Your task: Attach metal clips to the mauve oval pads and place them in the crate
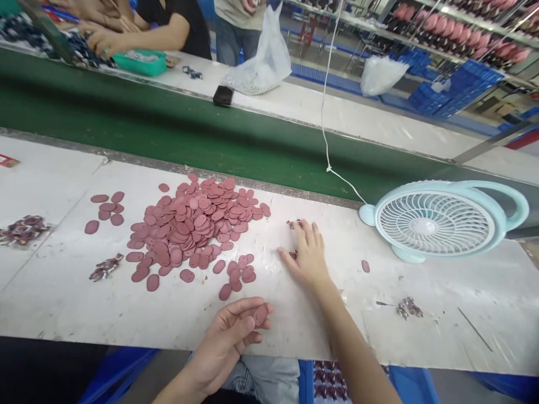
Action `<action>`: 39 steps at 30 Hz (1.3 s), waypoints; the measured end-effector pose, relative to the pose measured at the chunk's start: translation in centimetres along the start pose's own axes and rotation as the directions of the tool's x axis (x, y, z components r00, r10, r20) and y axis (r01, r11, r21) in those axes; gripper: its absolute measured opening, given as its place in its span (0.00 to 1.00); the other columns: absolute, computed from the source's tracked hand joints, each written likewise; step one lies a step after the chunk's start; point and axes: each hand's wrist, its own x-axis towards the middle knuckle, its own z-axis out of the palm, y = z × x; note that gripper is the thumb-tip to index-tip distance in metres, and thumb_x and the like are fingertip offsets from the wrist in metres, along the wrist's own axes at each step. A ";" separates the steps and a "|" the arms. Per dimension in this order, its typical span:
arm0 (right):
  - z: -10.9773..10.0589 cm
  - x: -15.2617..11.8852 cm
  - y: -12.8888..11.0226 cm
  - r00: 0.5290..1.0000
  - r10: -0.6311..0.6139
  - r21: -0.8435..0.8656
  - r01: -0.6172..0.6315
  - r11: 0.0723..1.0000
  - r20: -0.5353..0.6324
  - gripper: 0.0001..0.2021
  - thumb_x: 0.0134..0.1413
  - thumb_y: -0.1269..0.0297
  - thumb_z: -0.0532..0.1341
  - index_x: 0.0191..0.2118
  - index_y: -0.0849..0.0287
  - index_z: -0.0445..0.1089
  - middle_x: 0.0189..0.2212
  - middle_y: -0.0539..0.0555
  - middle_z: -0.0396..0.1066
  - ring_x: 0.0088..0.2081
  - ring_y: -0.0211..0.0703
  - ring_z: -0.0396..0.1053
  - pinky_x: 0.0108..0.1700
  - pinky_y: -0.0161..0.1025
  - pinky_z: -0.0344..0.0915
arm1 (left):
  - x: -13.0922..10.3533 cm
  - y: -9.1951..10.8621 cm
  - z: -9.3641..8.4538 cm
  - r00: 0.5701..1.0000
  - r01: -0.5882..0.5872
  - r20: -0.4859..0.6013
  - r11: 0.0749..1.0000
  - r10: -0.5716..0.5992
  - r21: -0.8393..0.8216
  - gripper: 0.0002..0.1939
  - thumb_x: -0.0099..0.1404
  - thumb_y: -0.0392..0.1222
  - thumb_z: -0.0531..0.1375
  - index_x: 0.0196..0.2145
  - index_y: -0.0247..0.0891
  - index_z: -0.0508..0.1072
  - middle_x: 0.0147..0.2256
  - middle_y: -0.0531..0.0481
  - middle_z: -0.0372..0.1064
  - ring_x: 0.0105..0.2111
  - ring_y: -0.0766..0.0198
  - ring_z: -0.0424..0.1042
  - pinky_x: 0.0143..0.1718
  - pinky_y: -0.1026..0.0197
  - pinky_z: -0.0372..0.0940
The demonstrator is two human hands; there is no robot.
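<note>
My left hand [236, 331] is pinched around a dark pink oval disc [261, 315] at the front of the white table [290, 331]. Farther out, my right hand [309, 252] reaches over the tabletop with its fingers spread. Small brown pieces [293, 255] lie beside its thumb, and a few more show at its fingertips. A large heap of the same oval discs [197, 219] spreads to the left of my right hand. A smaller cluster of discs [240, 272] lies between the heap and my left hand.
A light blue fan [433, 221] stands at right, with a white cord [324, 118] running up. More brown pieces [409, 308] and a thin stick [475, 329] lie in front of it. Beyond the green belt [147, 129], co-workers sit near a teal basket [141, 63] and a plastic bag [265, 62].
</note>
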 end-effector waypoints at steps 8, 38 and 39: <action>1.9 -2.7 -0.3 0.991 -0.029 -0.168 0.051 0.984 0.132 0.36 0.69 0.47 0.50 0.72 0.65 0.49 0.73 0.63 0.44 0.73 0.65 0.38 0.70 0.63 0.45 | -0.8 0.8 -0.4 0.998 -0.048 -0.045 0.998 0.049 0.035 0.17 0.57 0.44 0.73 0.44 0.40 0.82 0.48 0.40 0.81 0.39 0.61 0.78 0.37 0.65 0.71; -3.9 -9.3 -3.4 0.954 0.202 0.287 -0.262 0.921 0.222 0.09 0.65 0.58 0.61 0.41 0.56 0.74 0.35 0.55 0.76 0.35 0.47 0.73 0.38 0.44 0.70 | -0.4 -0.4 -0.2 0.999 -0.023 0.046 0.999 0.021 0.044 0.14 0.60 0.40 0.71 0.45 0.40 0.82 0.47 0.41 0.81 0.42 0.58 0.81 0.39 0.63 0.72; -4.4 -9.8 -3.9 0.942 0.225 0.418 -0.314 0.852 0.248 0.09 0.64 0.57 0.62 0.43 0.56 0.75 0.35 0.54 0.76 0.33 0.45 0.74 0.36 0.42 0.72 | -0.3 -0.4 -0.2 0.999 -0.028 0.042 0.999 0.026 0.045 0.14 0.60 0.40 0.71 0.45 0.40 0.82 0.47 0.41 0.81 0.42 0.57 0.81 0.40 0.62 0.72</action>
